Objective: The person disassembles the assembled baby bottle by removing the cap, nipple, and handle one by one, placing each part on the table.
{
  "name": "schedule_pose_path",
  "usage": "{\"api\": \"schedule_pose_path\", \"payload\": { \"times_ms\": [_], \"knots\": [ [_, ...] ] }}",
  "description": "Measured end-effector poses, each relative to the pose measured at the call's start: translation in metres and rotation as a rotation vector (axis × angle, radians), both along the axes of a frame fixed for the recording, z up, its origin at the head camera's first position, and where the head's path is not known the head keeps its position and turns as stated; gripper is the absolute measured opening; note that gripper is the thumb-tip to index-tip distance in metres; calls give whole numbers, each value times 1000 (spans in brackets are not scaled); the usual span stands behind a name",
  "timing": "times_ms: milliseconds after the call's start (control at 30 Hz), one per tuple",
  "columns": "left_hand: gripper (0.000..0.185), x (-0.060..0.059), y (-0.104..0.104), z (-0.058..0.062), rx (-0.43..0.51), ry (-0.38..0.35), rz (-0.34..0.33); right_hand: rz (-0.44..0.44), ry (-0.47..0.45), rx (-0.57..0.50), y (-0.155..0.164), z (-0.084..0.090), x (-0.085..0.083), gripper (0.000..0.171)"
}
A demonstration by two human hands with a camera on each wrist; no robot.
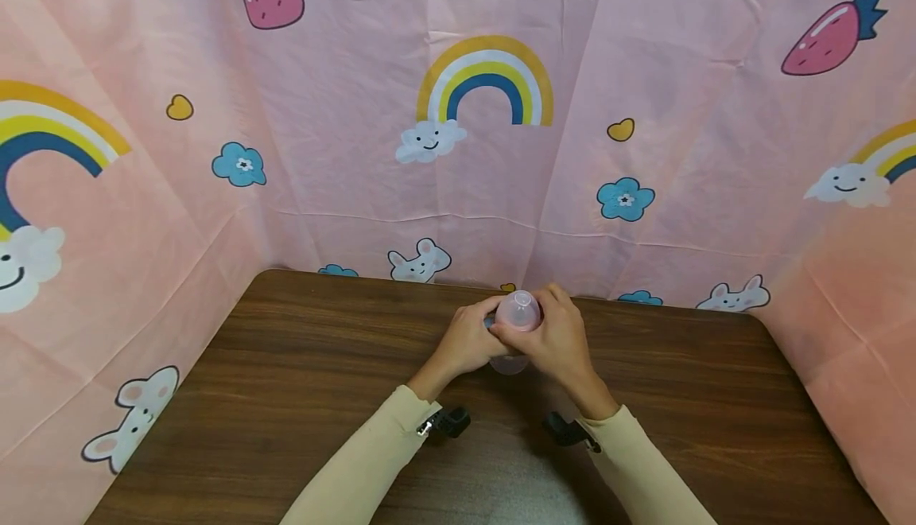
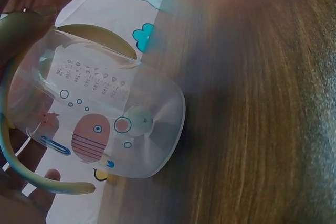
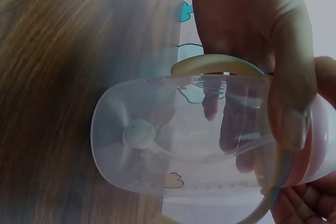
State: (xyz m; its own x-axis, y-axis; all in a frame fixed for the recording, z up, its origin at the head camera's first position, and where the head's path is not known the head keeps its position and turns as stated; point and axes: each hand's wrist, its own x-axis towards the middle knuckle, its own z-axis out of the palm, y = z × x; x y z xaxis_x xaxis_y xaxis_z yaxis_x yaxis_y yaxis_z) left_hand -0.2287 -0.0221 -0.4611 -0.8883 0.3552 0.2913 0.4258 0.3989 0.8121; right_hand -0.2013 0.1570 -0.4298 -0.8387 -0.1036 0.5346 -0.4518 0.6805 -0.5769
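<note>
1. Your left hand grasps the baby bottle from its left side, fingers curled round the upper part; the bottle is held just above the far middle of the wooden table.
2. The bottle looks like clear, thin plastic and seems empty, so expect it to be light, fairly stiff and smooth enough to slip.
3. Its looped handles near the top offer the surest hold; the printed body is slicker.
4. Your right hand clasps the top, thumb laid across the clear body.
5. The hands hide the collar, so you cannot tell whether the pink cap is screwed tight.
</note>
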Motion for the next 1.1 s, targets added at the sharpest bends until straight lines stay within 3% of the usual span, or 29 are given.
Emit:
{"api": "schedule_pose_path", "payload": {
  "times_ms": [333, 367, 433, 467, 567, 600, 667, 700, 1100],
  "knots": [
    [70, 0, -1, 2, -8, -5, -10, 86, -23, -18, 6, 2, -5, 51],
    [72, -8, -1, -10, -8, 18, -13, 95, -27, -17, 7, 2, -6, 50],
    [72, -9, -2, -12, 5, 24, -27, 117, -32, -19, 9, 2, -7, 49],
    [73, -19, -1, -29, 1, 44, -28, 127, -32, -19, 9, 2, -8, 49],
    [72, -19, -2, -29, 1, 60, -40, 156, -33, -22, 11, 2, -9, 48],
    [70, -12, -3, -16, 1, 36, -41, 166, -31, -22, 12, 3, -10, 49],
    [70, -11, -2, -14, -14, 24, -31, 183, -27, -17, 13, 4, -11, 49],
    [69, -2, -3, 3, -14, 0, -33, 192, -29, -15, 14, 5, -12, 49],
    [71, -2, -3, 4, -35, -17, -37, 297, -78, 22, 21, 10, -19, 49]
  ]
}}
